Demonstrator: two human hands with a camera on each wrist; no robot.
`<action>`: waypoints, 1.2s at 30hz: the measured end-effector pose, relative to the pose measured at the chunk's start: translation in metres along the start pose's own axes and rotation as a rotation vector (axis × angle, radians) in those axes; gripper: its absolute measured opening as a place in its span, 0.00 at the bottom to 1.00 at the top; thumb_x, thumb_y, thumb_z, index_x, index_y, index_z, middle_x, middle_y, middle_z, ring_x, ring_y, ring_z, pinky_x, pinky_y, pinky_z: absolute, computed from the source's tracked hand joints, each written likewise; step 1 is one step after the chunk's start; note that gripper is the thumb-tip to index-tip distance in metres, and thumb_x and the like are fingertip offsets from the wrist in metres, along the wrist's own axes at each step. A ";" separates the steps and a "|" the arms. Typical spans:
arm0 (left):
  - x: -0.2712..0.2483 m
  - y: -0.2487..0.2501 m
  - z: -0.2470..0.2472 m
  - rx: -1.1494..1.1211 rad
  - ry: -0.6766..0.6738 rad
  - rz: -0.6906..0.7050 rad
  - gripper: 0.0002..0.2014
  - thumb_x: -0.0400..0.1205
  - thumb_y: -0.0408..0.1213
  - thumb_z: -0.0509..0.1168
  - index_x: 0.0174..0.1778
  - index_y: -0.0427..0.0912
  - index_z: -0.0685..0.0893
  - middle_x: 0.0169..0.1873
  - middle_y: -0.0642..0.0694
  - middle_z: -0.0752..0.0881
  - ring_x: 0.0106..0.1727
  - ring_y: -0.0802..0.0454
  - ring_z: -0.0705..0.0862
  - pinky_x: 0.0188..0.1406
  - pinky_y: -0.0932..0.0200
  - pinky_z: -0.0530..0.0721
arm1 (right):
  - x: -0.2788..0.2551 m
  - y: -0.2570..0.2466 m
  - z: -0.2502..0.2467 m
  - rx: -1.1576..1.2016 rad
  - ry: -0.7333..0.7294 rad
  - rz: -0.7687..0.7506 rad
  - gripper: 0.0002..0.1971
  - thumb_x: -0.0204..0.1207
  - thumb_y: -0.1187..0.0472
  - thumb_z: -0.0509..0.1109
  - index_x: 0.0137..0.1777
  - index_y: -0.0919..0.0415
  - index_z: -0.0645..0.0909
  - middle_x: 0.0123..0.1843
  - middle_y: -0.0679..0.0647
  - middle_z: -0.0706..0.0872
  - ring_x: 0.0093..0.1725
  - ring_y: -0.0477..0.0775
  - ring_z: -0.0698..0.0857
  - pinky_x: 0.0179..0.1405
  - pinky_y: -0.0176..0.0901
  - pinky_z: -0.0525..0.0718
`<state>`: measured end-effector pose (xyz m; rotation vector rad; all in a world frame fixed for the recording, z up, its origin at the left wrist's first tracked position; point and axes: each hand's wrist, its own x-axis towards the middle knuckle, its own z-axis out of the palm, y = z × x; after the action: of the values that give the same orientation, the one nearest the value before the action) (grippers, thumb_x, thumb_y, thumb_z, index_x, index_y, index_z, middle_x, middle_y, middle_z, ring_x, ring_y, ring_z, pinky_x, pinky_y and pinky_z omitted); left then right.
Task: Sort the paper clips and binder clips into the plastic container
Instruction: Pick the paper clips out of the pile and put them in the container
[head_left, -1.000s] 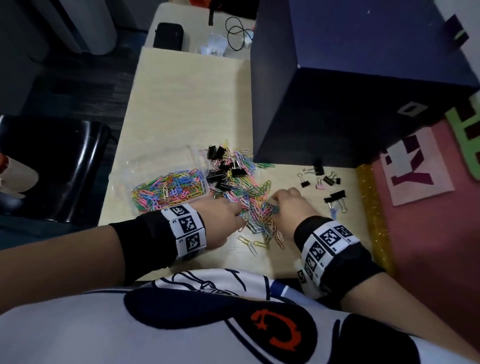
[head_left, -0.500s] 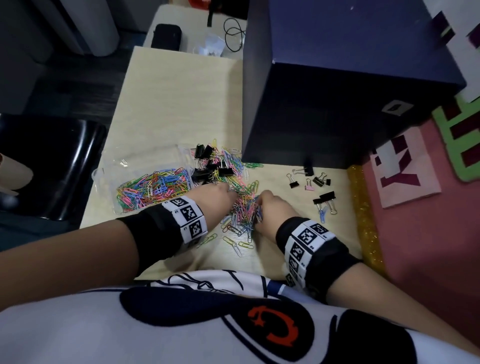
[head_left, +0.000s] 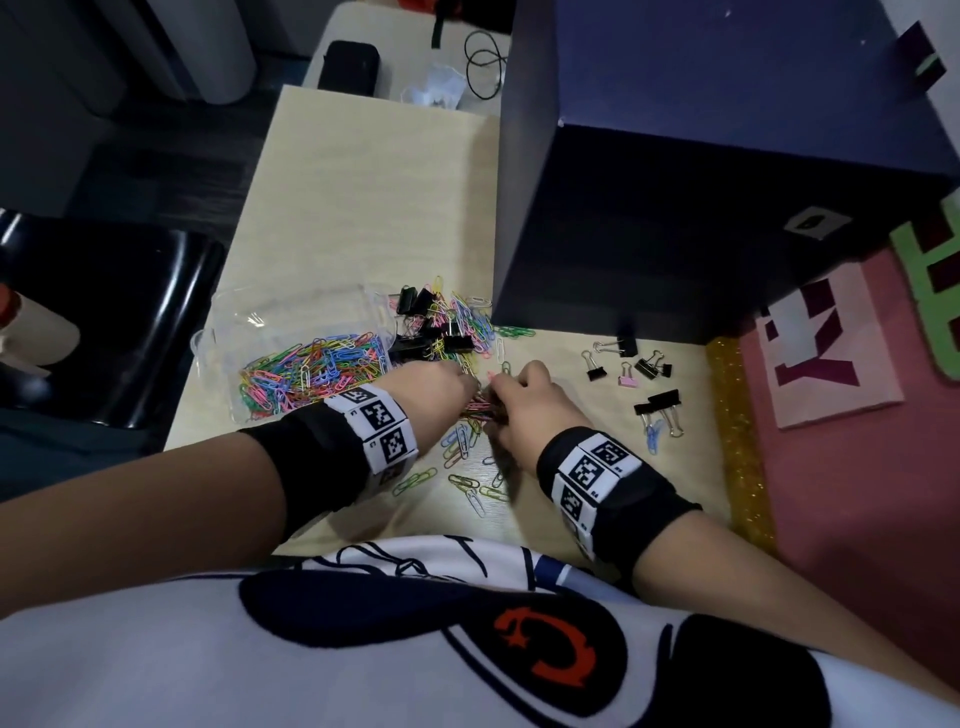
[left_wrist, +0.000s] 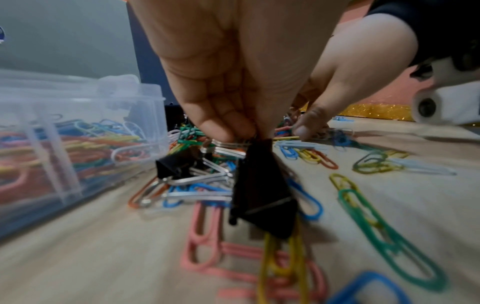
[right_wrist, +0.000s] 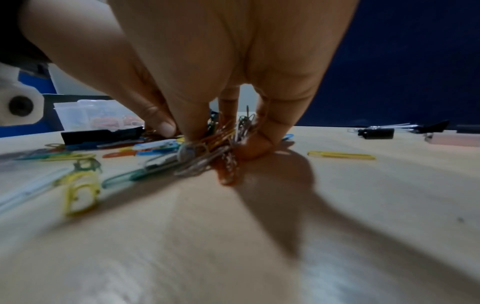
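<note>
A clear plastic container (head_left: 291, 332) at the table's left holds many coloured paper clips (head_left: 311, 369). Just right of it lies a mixed pile of black binder clips (head_left: 431, 332) and paper clips. My left hand (head_left: 441, 384) pinches the wire handles of a black binder clip (left_wrist: 262, 193), which hangs just above the table beside the container (left_wrist: 78, 123). My right hand (head_left: 524, 400) is right next to it and pinches a bunch of paper clips (right_wrist: 215, 148) against the tabletop between thumb and fingers (right_wrist: 192, 131). Loose paper clips (head_left: 467, 483) lie in front of both hands.
A tall dark blue box (head_left: 727, 156) stands close behind the hands. Several small binder clips (head_left: 639, 374) lie to the right, near a gold glitter strip (head_left: 737, 441) and a pink mat (head_left: 857, 467). A black chair (head_left: 104, 312) is beyond the table's left edge.
The two hands have drawn together over the loose clips. The spread of paper clips between them is now gathered into a tight bunch.
</note>
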<state>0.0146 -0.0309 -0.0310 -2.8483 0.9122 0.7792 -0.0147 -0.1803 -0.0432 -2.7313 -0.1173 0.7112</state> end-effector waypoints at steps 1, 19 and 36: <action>0.000 0.000 0.000 -0.002 0.005 0.004 0.15 0.81 0.32 0.62 0.64 0.40 0.75 0.56 0.41 0.79 0.55 0.40 0.83 0.48 0.50 0.81 | 0.001 0.001 -0.002 0.016 -0.009 0.008 0.15 0.76 0.59 0.64 0.62 0.52 0.72 0.57 0.57 0.68 0.55 0.64 0.77 0.55 0.55 0.82; -0.048 -0.062 -0.039 -0.312 0.244 -0.046 0.13 0.78 0.45 0.69 0.57 0.45 0.84 0.52 0.46 0.87 0.53 0.47 0.83 0.50 0.58 0.77 | 0.014 -0.039 -0.053 0.028 0.120 -0.010 0.09 0.77 0.57 0.71 0.56 0.52 0.82 0.59 0.54 0.81 0.57 0.55 0.80 0.47 0.38 0.69; -0.088 -0.130 -0.030 -0.220 0.055 -0.276 0.13 0.75 0.46 0.72 0.54 0.50 0.83 0.49 0.49 0.87 0.52 0.48 0.82 0.48 0.59 0.78 | 0.039 -0.134 -0.038 0.011 0.089 -0.284 0.16 0.78 0.58 0.66 0.66 0.53 0.77 0.67 0.56 0.77 0.66 0.57 0.77 0.66 0.45 0.72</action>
<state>0.0389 0.1165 0.0243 -3.1041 0.4450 0.8165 0.0376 -0.0576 0.0137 -2.6539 -0.4675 0.5077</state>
